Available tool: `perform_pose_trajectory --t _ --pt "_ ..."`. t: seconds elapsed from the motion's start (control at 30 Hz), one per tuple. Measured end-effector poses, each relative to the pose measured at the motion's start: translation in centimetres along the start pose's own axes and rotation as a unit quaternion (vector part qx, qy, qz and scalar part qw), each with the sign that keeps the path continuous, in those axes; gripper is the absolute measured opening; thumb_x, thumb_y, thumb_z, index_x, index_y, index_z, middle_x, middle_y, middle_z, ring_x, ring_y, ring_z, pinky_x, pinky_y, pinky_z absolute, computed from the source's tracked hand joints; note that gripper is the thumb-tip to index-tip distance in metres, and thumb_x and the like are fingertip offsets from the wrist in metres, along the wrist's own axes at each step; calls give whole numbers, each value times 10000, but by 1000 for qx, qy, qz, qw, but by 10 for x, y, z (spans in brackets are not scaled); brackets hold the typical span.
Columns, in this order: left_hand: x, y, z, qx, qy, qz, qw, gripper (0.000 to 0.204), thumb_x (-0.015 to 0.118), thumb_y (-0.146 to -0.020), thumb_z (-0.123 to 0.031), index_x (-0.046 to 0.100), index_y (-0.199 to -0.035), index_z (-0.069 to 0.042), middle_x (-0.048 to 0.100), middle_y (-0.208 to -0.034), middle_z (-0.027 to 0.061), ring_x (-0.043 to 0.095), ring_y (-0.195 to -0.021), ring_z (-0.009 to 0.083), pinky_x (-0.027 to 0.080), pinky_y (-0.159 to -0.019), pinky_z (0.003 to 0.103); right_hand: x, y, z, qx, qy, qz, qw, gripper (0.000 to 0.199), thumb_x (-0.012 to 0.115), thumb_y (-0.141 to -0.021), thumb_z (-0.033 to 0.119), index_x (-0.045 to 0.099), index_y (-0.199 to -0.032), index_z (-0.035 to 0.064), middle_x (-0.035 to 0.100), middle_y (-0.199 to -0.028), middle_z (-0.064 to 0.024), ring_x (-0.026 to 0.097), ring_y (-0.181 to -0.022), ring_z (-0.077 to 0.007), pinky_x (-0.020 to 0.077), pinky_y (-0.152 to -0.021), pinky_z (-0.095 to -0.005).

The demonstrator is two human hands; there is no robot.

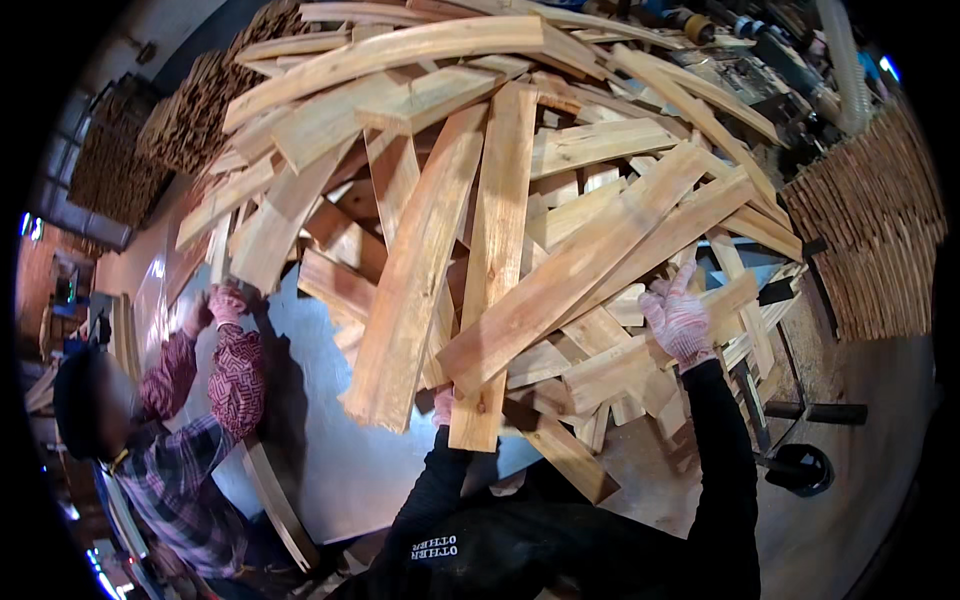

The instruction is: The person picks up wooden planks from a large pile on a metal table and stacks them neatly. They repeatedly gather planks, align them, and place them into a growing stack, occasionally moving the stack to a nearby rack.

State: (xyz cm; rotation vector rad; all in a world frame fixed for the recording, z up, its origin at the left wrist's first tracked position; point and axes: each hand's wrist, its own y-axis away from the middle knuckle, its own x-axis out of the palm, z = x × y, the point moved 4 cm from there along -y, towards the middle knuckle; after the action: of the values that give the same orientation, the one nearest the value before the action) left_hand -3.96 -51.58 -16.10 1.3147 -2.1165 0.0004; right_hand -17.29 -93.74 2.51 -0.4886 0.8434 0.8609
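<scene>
My left hand [443, 405], in a pale pink glove, is at the near end of a long upright-lying wooden board [497, 230]. The board covers most of its fingers, so its grip is hidden. Another board [580, 265] crosses that one diagonally, running up to the right. At the right side of the heap, my right hand [678, 318] wears a white and pink glove. Its fingers are spread over the boards, beside a short board [620, 375], and nothing shows within its grasp. A wide board [415, 280] with a rough end lies left of my left hand.
The loose boards cover a metal table [340, 480]. At the left, a co-worker [180, 470] in plaid reaches to the heap with gloved hands. Stacked wood [870, 220] stands at the right, near a dark metal frame [815, 412]. Machinery [760, 70] sits far right.
</scene>
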Motion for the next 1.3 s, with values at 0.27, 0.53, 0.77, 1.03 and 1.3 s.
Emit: perform_pose_trajectory --t 0.27,0.53,0.77,1.03,1.3 --pt "111 -6 -49 36 40 -3 999 436 538 -932 -258 510 -1305 -33 611 -1194 120 635 -992 238 564 -810 383 -7 -11 49 133 200 147 959 1251 631 -795 654 -60 -1435 -170 670 -1095 -227 667 -964 -355 527 -827 -384" --pt "69 -10 -82 103 111 -87 985 431 672 -877 -227 570 -1246 -29 635 -1164 99 624 -1034 233 546 -863 410 46 3 89 2 234 158 959 727 578 -826 632 615 -1081 -48 662 -1060 -233 661 -929 -328 523 -802 -438" --pt "-40 55 -107 101 228 -314 916 544 600 -874 -383 520 -1350 -130 566 -1332 107 553 -1203 321 445 -1025 546 132 29 216 -273 161 18 948 324 551 -839 331 693 -654 105 652 -603 -97 637 -546 -298 498 -579 -462" --pt "-169 -54 -164 171 175 -294 924 395 563 -951 -230 531 -1314 -77 579 -1296 87 534 -1219 237 435 -1042 389 208 -19 280 -199 -48 261 943 556 581 -889 394 482 -1351 100 537 -1325 -145 493 -1236 -343 408 -1024 -455" --pt "-191 -38 -127 32 -349 -394 850 910 660 -788 -569 353 -1428 -1 509 -1356 267 510 -1253 364 374 -1060 428 158 -2 142 -375 197 187 886 990 735 -722 554 341 -1468 37 467 -1354 -234 420 -1259 -439 322 -1080 -535"
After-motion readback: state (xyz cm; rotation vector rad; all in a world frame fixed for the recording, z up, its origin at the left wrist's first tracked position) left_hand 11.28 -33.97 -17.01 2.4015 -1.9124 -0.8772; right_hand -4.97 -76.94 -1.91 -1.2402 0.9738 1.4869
